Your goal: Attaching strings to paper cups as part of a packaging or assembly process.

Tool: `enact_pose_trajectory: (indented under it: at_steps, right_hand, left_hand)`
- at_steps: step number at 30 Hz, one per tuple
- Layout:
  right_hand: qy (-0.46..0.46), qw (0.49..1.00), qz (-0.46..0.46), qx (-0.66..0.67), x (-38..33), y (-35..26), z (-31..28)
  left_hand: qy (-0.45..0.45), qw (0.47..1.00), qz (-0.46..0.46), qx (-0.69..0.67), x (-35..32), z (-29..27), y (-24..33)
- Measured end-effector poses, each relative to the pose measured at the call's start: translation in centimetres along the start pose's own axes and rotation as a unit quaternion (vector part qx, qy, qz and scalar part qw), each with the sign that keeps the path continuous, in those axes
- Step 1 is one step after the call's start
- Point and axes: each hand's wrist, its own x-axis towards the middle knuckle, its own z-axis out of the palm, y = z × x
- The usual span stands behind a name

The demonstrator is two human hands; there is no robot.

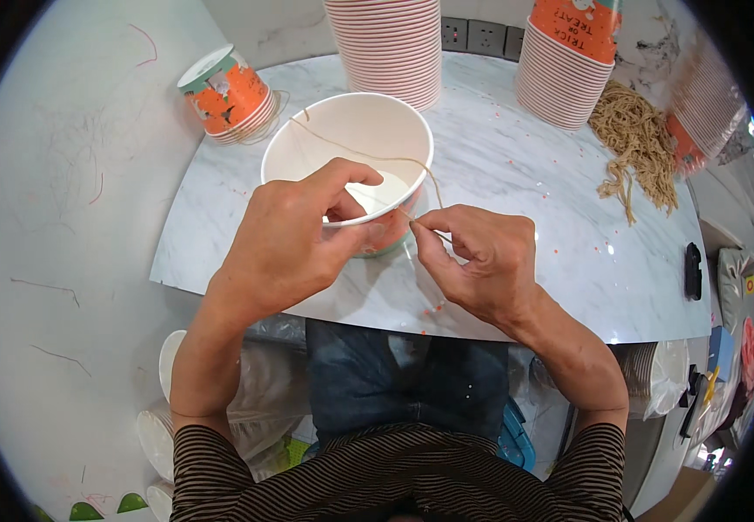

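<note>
A white-lined paper bucket [342, 126] with an orange and green outside stands tilted at the middle of the table, its mouth facing up. My left hand [285, 239] is closed on its near rim, fingers inside and thumb on the outer wall. A thin tan cord [377, 158] hangs over the far rim, crosses the mouth and comes down at the right side. Beside the bucket, my right hand [490, 257] pinches the cord between thumb and forefinger close to the outer wall. Whether the cord passes through a hole there is hard to see.
A tall stack of paper buckets [385, 43] rises behind. Another stack [564, 78] and a heap of tan cords [638, 139] lie at the back right. Corded orange buckets [229, 96] sit back left. A black object [693, 271] lies by the right edge.
</note>
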Motion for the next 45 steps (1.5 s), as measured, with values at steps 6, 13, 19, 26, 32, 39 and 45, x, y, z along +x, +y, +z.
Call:
enact_pose_trajectory:
  at_steps: [6, 13, 19, 26, 32, 39, 45]
  right_hand:
    - [0.001, 1.000, 0.000, -0.003, 0.0, 0.0, 0.2]
    - [0.004, 0.999, 0.025, 0.024, 0.1, -0.2, 0.2]
    - [-0.003, 0.999, 0.047, 0.025, 0.2, -0.4, 0.0]
    - [0.008, 0.998, 0.046, 0.049, 0.0, -0.2, 0.2]
    - [-0.004, 0.997, 0.056, 0.044, 0.3, -0.6, -0.1]
    - [-0.007, 0.998, 0.047, 0.047, 0.4, -0.4, 0.1]
    - [-0.020, 0.998, 0.023, 0.047, 0.4, 0.1, -0.3]
  left_hand:
    - [0.002, 1.000, 0.007, -0.002, 0.0, 0.2, 0.0]
    - [0.003, 1.000, 0.000, 0.006, -0.3, 0.4, 0.3]
    - [0.000, 1.000, 0.009, -0.002, -0.4, 0.8, 0.6]
    - [-0.006, 0.999, 0.044, -0.024, -0.7, 0.6, 0.8]
    - [-0.035, 0.992, 0.121, -0.009, 1.0, -0.3, -0.4]
    - [-0.074, 0.993, 0.090, 0.010, 2.3, -0.4, 0.3]
    - [-0.069, 0.990, 0.104, 0.064, 2.4, -0.4, 0.7]
